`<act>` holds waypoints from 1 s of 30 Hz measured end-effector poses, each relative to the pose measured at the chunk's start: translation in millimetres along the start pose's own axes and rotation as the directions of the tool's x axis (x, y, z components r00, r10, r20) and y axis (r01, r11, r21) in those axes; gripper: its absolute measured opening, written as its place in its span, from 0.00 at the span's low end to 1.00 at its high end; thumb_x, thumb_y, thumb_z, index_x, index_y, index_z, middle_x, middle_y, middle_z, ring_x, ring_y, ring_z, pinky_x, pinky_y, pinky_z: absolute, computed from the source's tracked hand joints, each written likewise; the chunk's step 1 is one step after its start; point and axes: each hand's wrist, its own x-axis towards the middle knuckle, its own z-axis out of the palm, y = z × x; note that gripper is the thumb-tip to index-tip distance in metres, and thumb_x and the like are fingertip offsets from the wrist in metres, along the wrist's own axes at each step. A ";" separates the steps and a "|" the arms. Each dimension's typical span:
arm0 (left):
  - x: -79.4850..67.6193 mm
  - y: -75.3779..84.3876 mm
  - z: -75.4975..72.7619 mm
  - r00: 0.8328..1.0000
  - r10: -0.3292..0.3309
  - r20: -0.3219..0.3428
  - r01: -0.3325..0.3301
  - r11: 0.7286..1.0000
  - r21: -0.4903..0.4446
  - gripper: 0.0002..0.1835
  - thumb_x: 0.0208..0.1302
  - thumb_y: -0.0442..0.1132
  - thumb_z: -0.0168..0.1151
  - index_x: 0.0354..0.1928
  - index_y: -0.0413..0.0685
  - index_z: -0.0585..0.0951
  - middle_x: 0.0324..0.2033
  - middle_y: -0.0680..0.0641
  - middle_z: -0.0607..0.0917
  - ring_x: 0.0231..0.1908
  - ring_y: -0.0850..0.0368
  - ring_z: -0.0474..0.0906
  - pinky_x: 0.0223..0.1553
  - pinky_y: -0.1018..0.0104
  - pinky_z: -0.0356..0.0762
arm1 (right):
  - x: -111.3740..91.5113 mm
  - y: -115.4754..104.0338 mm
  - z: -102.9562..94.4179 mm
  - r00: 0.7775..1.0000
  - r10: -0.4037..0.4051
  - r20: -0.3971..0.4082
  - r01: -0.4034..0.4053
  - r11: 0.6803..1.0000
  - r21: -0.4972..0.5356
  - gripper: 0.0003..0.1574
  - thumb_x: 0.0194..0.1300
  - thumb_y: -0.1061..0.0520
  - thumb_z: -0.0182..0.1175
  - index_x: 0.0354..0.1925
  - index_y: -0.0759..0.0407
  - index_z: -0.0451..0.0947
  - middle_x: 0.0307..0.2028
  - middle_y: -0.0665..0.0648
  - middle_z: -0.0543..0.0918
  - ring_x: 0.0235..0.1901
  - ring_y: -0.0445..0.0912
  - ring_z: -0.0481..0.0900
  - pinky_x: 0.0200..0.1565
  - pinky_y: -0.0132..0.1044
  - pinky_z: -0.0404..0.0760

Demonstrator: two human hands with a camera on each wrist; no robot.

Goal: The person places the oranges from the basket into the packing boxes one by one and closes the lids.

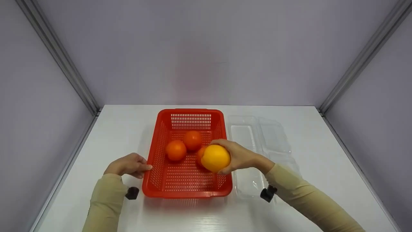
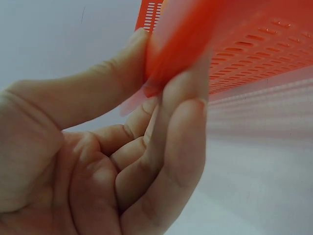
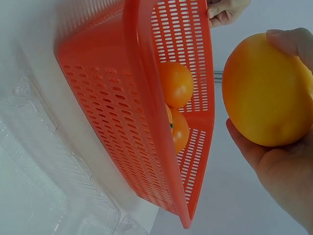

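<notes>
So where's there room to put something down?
The table is bare left of the basket, beyond the left hand, and right of the clear trays. It's crowded between basket and trays, and over the basket, where the right hand holds yellow fruit.

plain pale walls, metal corner rails and a white table mark a lab-like booth.

No text, label, brand, number or sign can be read in the head view or either wrist view: none on the basket, the fruit or the trays at three o'clock.
</notes>
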 end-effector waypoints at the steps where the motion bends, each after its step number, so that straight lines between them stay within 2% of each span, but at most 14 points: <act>1: -0.2 -0.1 -0.4 1.000 0.009 0.005 -0.009 1.000 0.004 0.14 0.67 0.44 0.60 0.36 0.37 0.80 0.21 0.55 0.79 0.23 0.66 0.76 0.36 0.68 0.85 | -0.8 0.2 -0.6 1.000 0.002 -0.007 -0.002 1.000 -0.004 0.51 0.42 0.54 0.74 0.63 0.61 0.64 0.58 0.63 0.75 0.52 0.54 0.76 0.54 0.46 0.78; 11: -2.4 -1.6 -0.4 0.999 0.035 0.015 -0.035 0.999 -0.001 0.14 0.67 0.43 0.60 0.36 0.36 0.80 0.21 0.55 0.80 0.23 0.66 0.77 0.36 0.68 0.85 | -10.0 8.1 -5.5 0.999 0.022 -0.026 -0.022 1.000 0.012 0.50 0.43 0.52 0.74 0.63 0.59 0.64 0.57 0.60 0.76 0.50 0.52 0.76 0.51 0.41 0.79; 20: 0.5 -0.9 1.2 1.000 -0.002 -0.006 0.002 1.000 -0.011 0.13 0.66 0.44 0.61 0.35 0.39 0.80 0.21 0.55 0.79 0.22 0.66 0.76 0.34 0.70 0.84 | -19.4 13.2 -11.5 0.999 -0.004 -0.047 0.004 1.000 0.005 0.50 0.44 0.54 0.74 0.63 0.61 0.64 0.57 0.62 0.76 0.50 0.54 0.77 0.52 0.42 0.79; 30: 0.1 -1.0 1.3 1.000 0.011 0.002 -0.011 1.000 -0.014 0.14 0.67 0.44 0.60 0.36 0.37 0.80 0.21 0.55 0.80 0.23 0.66 0.77 0.35 0.70 0.84 | -27.7 17.1 -14.9 0.997 0.000 -0.075 0.001 1.000 0.006 0.50 0.43 0.55 0.74 0.63 0.63 0.64 0.57 0.63 0.77 0.49 0.53 0.77 0.51 0.40 0.80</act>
